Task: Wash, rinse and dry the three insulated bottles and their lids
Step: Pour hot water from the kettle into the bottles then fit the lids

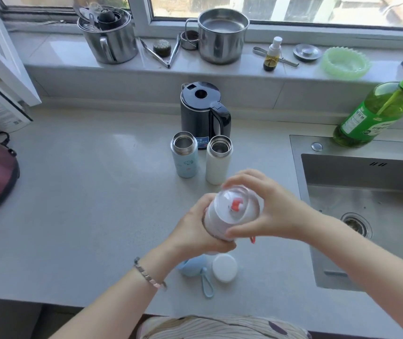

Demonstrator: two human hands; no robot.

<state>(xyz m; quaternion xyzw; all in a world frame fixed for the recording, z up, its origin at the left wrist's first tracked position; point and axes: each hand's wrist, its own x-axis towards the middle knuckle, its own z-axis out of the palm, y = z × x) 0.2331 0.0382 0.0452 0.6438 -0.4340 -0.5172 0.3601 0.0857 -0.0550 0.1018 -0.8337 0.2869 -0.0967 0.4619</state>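
Single head-worn wide view, steeply downward, close over the countertop (85, 192)

Both forearms are bare. Just behind the left hand (195, 232), the wrist wears a bracelet (149, 275) of small squarish beads, grey and pale pink. The garment (220, 327) is cream with wavy stripes and dark purple patches.

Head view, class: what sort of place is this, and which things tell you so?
Most likely a home kitchen: a steel sink is set into the worktop, a black electric kettle stands on it, and a green pump bottle stands by the sink.
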